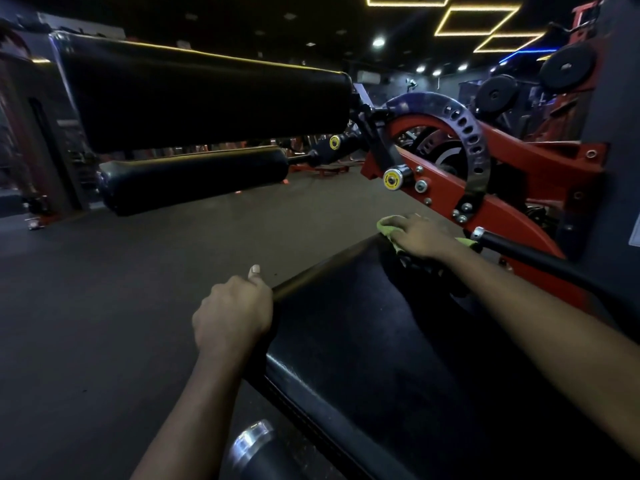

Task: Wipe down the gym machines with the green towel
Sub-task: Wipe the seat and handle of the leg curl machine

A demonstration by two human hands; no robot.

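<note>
Your left hand (232,315) grips the seat (381,341) edge, your right hand (420,237) lies flat on the green towel (386,225), near the red frame (509,220).

Lower right, the seat pad (363,341) is smooth black upholstery with a dull sheen; the roller pads (207,95) upper left shine more. The frame (512,220) is red painted metal, its perforated arc (476,143) polished. The green towel (384,225) is soft cloth; the floor (104,289) matt.
</note>
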